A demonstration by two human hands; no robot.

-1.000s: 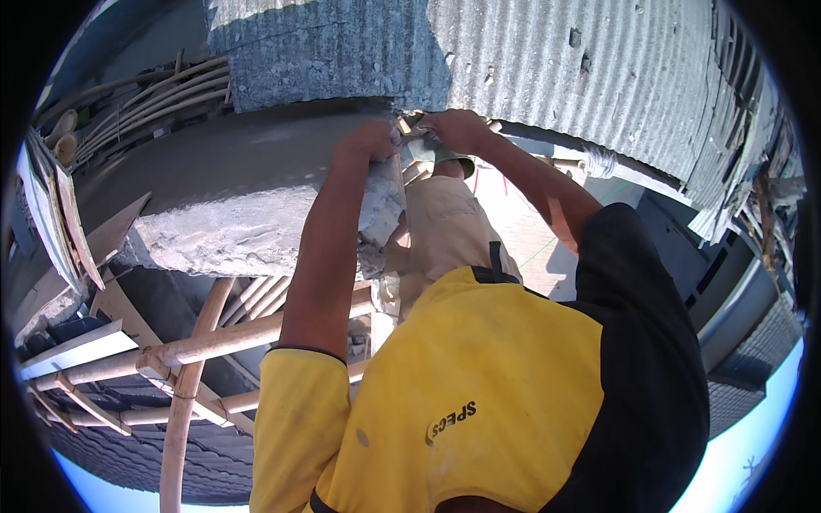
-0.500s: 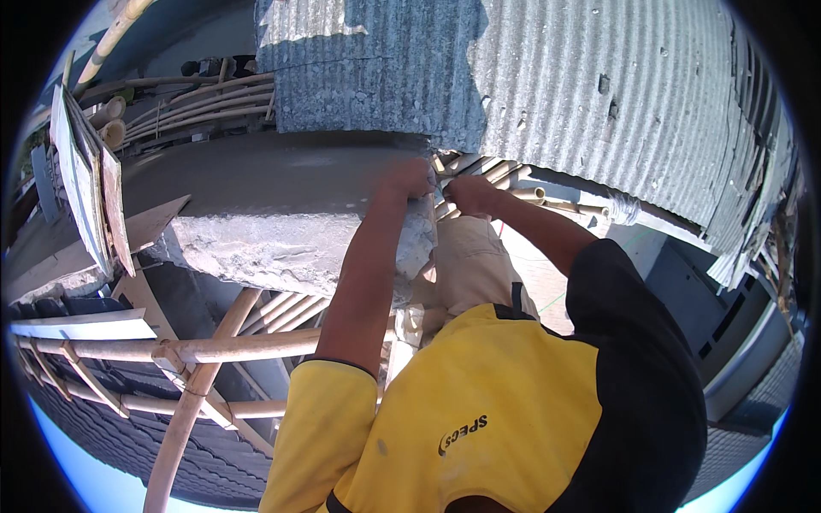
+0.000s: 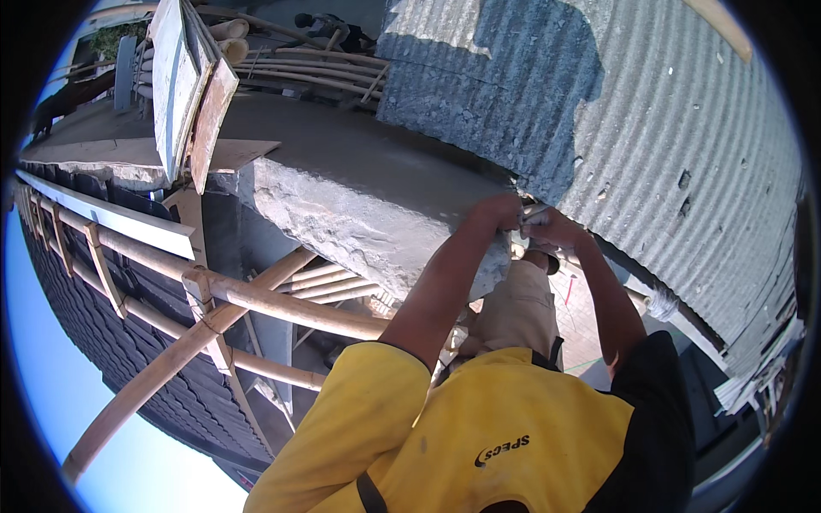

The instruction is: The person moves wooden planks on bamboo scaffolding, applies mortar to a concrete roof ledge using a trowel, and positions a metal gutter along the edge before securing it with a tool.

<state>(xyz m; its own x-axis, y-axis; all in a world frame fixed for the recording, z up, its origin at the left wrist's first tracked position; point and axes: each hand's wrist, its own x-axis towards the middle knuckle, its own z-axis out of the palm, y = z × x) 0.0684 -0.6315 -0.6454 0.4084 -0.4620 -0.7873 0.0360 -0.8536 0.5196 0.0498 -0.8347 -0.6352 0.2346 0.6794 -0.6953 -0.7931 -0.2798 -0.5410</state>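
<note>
My left hand (image 3: 503,209) is closed at the right end of the grey concrete ledge (image 3: 351,218), just below the ragged edge of the corrugated sheet (image 3: 684,128). My right hand (image 3: 549,229) is right beside it with fingers bent around something small and pale in the gap. I cannot make out what either hand grips; the fingers partly hide it. Below my hands my beige-trousered leg (image 3: 517,316) hangs beside the ledge's broken face.
Thin boards (image 3: 180,90) stand on the ledge at the upper left, with bamboo poles (image 3: 308,67) behind and a dark figure, apparently a person (image 3: 333,32). A bamboo frame (image 3: 282,308) spans an opening at the lower left beside dark roof tiles (image 3: 103,342). A pale floor shows far below.
The view has swung, so the ledge, boards and sheet sit at a different angle and further right. My hands remain together at the ledge's end, their fingers slightly shifted.
</note>
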